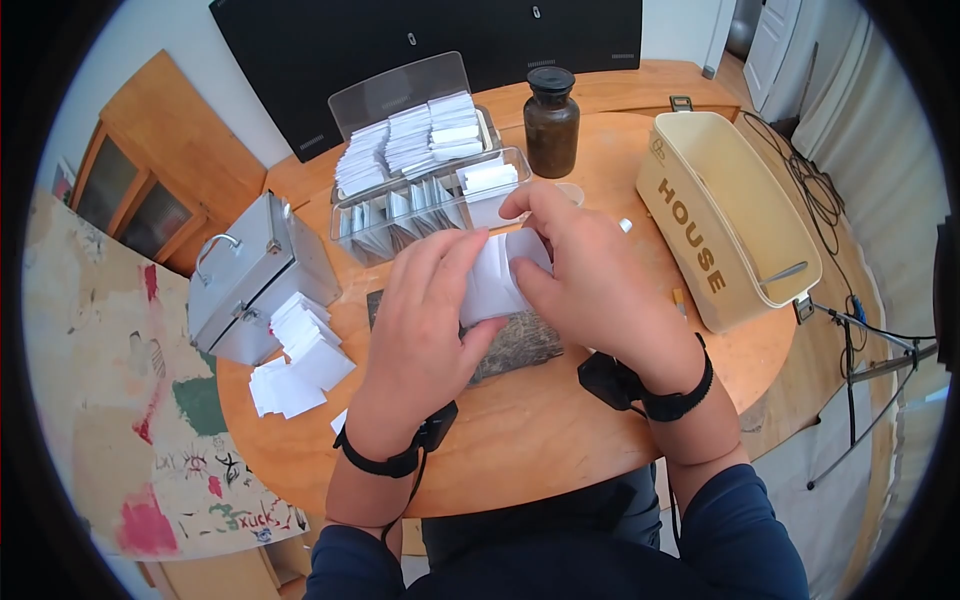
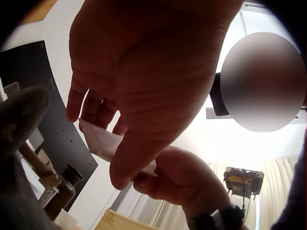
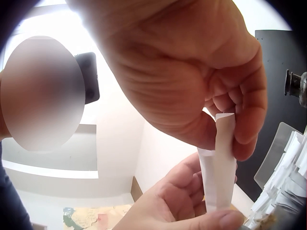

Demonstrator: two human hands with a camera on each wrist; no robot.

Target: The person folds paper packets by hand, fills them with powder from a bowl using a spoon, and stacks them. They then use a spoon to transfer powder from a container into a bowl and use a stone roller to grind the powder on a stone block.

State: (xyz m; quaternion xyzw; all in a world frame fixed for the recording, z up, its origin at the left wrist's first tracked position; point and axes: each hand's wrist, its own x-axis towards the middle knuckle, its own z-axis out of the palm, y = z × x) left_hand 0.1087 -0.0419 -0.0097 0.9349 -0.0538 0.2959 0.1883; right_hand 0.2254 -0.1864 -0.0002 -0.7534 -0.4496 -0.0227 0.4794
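Note:
A small white paper packet (image 1: 490,285) is held between both hands above a dark grey slab (image 1: 520,350). The left hand (image 1: 420,310) grips its left side, thumb below and fingers behind. At its upper right, the right hand (image 1: 600,280) pinches the paper with thumb and curled index finger. In the right wrist view the packet (image 3: 223,163) stands upright, its top edge between the right hand's (image 3: 192,81) thumb and finger, the left hand (image 3: 177,201) around its lower part. The left wrist view shows the paper (image 2: 101,141) beside the left hand's (image 2: 144,76) thumb.
Behind are clear boxes of white packets (image 1: 410,145) and a dark lidded jar (image 1: 552,125). On the right stands a cream HOUSE bin (image 1: 690,235); on the left, a silver case (image 1: 255,280) and loose white packets (image 1: 305,360). A small white cap (image 1: 626,226) lies near the bin.

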